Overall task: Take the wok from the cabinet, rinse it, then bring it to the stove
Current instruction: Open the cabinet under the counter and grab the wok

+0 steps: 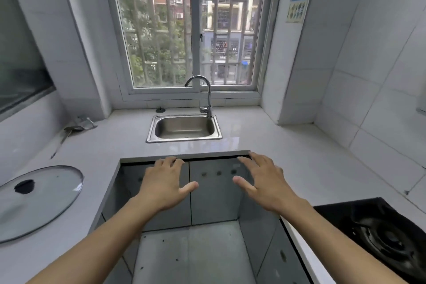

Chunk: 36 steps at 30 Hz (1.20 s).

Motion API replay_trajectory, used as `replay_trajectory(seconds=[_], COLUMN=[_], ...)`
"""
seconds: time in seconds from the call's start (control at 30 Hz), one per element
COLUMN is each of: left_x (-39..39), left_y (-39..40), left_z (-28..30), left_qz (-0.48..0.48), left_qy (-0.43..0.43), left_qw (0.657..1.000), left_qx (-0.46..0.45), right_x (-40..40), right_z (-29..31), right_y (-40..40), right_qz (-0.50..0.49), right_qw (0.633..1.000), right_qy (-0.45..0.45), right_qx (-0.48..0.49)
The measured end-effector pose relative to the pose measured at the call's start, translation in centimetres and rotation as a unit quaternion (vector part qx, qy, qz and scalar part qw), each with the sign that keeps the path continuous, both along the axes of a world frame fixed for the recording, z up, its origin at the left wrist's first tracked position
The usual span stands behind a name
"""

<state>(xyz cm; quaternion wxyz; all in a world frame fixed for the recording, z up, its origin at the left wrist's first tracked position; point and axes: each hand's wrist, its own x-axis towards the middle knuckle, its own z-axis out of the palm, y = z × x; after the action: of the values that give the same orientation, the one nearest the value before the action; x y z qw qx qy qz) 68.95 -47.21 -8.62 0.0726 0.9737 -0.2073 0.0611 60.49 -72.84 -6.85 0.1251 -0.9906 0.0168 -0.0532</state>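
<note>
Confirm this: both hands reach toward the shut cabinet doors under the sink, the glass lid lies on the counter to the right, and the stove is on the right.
One error: the head view shows the glass lid on the counter to the left, not the right. The rest stands: left hand, right hand, cabinet doors, sink, stove.

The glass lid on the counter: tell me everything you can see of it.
The glass lid is a round, clear pane with a thin metal-looking rim and a dark knob near its centre. It lies flat, knob up, on the pale countertop at the person's left, its left edge cut off by the frame. Neither hand touches it, and no pot or wok sits beneath it.
</note>
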Motion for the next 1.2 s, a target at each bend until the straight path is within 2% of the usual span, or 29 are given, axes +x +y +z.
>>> replay_trajectory(seconds=[0.17, 0.43, 0.67, 0.8, 0.97, 1.1, 1.2], left_x=[3.9, 10.6, 19.0, 22.6, 24.7, 25.3, 25.4], left_y=[-1.6, -0.4, 2.2, 4.7, 8.7, 11.2, 12.3], left_z=[0.4, -0.8, -1.8, -3.0, -5.0, -6.3, -7.7], left_qz=[0.055, 0.137, 0.186, 0.231, 0.297, 0.356, 0.401], left_qy=[-0.001, 0.022, -0.002, 0.017, 0.047, 0.052, 0.072], left_qw=[0.998, 0.990, 0.981, 0.969, 0.950, 0.929, 0.910], left_qx=[-0.008, -0.002, -0.056, -0.081, -0.087, -0.091, -0.084], right_x=[7.1, 17.4, 27.7, 33.7, 38.9, 42.0, 44.9], right_z=[-0.7, -1.9, -1.2, -1.4, -3.6, -6.1, -8.1], right_y=[-2.9, -2.5, 1.4, 4.5, 8.8, 12.2, 14.5], right_qz=[0.052, 0.125, 0.188, 0.231, 0.288, 0.363, 0.407], right_qw=[0.999, 0.991, 0.982, 0.971, 0.955, 0.925, 0.908], right_qy=[0.009, 0.038, 0.006, 0.012, 0.036, 0.046, 0.059], right_qx=[0.010, -0.005, -0.035, -0.061, -0.062, -0.102, -0.081])
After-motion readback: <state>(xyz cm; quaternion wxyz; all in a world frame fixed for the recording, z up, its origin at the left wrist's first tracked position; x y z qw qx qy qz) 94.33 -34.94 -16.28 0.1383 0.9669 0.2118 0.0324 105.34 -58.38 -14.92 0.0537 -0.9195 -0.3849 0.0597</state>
